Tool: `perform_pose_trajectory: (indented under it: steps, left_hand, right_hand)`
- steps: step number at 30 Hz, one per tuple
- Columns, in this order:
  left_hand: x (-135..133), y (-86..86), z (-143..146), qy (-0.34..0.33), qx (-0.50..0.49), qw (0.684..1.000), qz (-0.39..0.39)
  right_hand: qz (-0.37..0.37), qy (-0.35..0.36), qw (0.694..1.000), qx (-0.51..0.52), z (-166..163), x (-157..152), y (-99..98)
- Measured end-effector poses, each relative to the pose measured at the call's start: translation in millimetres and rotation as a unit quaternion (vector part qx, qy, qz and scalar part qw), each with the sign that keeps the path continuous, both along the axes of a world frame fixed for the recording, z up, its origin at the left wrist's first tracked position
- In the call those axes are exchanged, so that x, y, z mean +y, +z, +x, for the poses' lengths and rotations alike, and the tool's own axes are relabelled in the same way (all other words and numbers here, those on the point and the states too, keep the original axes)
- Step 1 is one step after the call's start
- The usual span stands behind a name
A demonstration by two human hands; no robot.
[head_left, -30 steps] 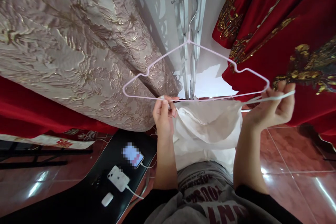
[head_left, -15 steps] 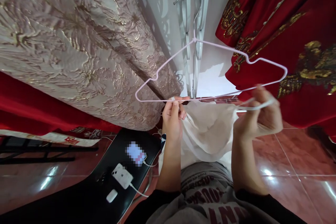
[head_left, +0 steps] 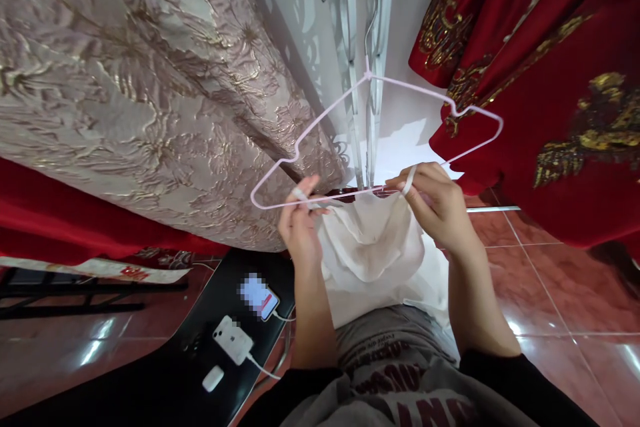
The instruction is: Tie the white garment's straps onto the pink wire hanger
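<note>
On the left, a brocade drape (head_left: 150, 93) is hanging in broad folds; on the right, a sequinned red garment (head_left: 540, 113) is hanging opposite it. Between them, the white garment (head_left: 375, 273) is hanging loosely below the hanger's lower bar, in front of the person's body. It is draping as thin, limp, partly sheer cloth. It is probably weighing little and being prone to snagging; the top edge is offering the safest hold.

The pink hanger (head_left: 368, 75) is sitting above the garment, hook uppermost. It is appearing light and stiff, with a smooth surface likely giving little friction. The lower bar is offering a convenient grip.

The right hand (head_left: 427, 203) is holding a nearly closed pinch, its fingertips meeting the lower bar. The left hand (head_left: 301, 223) is resting partly open, fingers spread about the bar's other end; whether they are clamping anything cannot be told.

The white strap (head_left: 409, 179) is looping over the right forefinger. It is probably behaving as a soft, narrow band, best taken between thumb and forefinger.
</note>
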State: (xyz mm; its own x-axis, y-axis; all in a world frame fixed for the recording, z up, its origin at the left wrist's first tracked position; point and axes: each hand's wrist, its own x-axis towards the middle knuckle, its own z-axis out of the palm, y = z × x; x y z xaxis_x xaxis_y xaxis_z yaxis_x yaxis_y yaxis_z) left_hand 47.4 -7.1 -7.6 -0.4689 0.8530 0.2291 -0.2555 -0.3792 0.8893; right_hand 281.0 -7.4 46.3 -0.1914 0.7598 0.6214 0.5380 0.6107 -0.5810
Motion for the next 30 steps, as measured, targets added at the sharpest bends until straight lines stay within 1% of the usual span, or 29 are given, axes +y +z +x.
perform_pose_trajectory:
  steps: [2,4,5,6,7,8,9,11,13,14,16,18,19,20,21,22,24,25,26,27,28,30]
  left_hand:
    - [5.3,-5.6,-19.4,0.121,0.05,0.991,0.014]
    - [6.9,-8.0,-40.9,0.23,0.099,0.968,0.034]
    - [6.1,-7.0,-51.3,0.266,0.113,0.956,0.053]
    - [4.6,-4.2,-60.7,0.285,0.118,0.948,0.076]
    - [2.7,0.7,-68.5,0.287,0.121,0.945,0.101]
    - [0.9,7.5,-74.2,0.269,0.13,0.947,0.119]
    - [-0.3,16.2,-77.6,0.237,0.146,0.952,0.131]
    - [-0.3,38.2,-77.4,0.149,0.192,0.961,0.133]
    - [4.1,63.7,-70.3,0.063,0.246,0.959,0.123]
    - [7.8,76.7,-65.8,0.027,0.282,0.953,0.112]
    - [17.1,100.0,-58.3,-0.013,0.362,0.928,0.09]
    - [27.3,115.1,-56.4,-0.045,0.418,0.905,0.064]
    - [31.9,117.8,-58.0,-0.063,0.427,0.901,0.053]
    - [35.9,116.9,-60.8,-0.078,0.421,0.903,0.045]
    - [39.2,112.0,-64.1,-0.088,0.4,0.911,0.042]
    - [41.4,103.6,-67.0,-0.089,0.361,0.927,0.041]
    - [43.0,78.6,-68.0,-0.068,0.234,0.969,0.048]
    - [42.3,63.9,-64.7,-0.049,0.15,0.986,0.049]
    - [40.8,49.3,-58.6,-0.029,0.057,0.997,0.052]
    - [38.8,35.8,-50.0,-0.021,-0.024,0.999,0.043]
    - [36.3,24.3,-39.7,-0.027,-0.08,0.996,0.034]
    - [31.4,9.4,-18.8,-0.033,-0.142,0.988,0.044]
  right_hand:
    - [0.012,-0.015,1.0,0.002,5.6,-0.3,1.8]
    - [0.021,-0.017,1.0,0.004,10.3,0.4,2.4]
    - [0.022,-0.015,1.0,0.004,11.7,1.0,2.4]
    - [0.022,-0.011,1.0,0.004,12.4,1.7,2.1]
    - [0.022,-0.008,1.0,0.004,12.3,2.5,1.8]
    - [0.021,-0.004,1.0,0.004,11.4,3.1,1.4]
    - [0.02,-0.001,1.0,0.005,9.9,3.6,0.9]
    - [0.018,0.003,1.0,0.004,5.5,3.4,-0.1]
    - [0.015,-0.003,1.0,-0.001,0.6,1.6,-1.7]
    - [0.015,-0.01,1.0,-0.004,-1.4,0.2,-2.6]
    - [0.021,-0.03,0.999,-0.006,-3.7,-2.9,-4.6]
    - [0.026,-0.043,0.999,-0.005,-3.7,-5.3,-6.3]
    - [0.027,-0.043,0.999,-0.006,-3.2,-5.9,-6.9]
    - [0.024,-0.038,0.999,-0.008,-2.6,-5.9,-7.4]
    - [0.02,-0.03,0.999,-0.01,-2.2,-5.3,-7.7]
    - [0.016,-0.024,1.0,-0.014,-2.1,-4.2,-8.1]
    - [0.011,-0.015,1.0,-0.018,-3.6,-1.1,-8.8]
    - [0.011,-0.011,1.0,-0.018,-5.2,0.6,-9.5]
    - [0.013,-0.008,1.0,-0.017,-7.1,2.0,-10.6]
    - [0.018,-0.005,1.0,-0.015,-9.1,3.1,-12.2]
    - [0.022,-0.003,1.0,-0.011,-10.8,4.0,-14.6]
    - [0.03,-0.022,0.999,0.008,-10.3,5.2,-21.6]
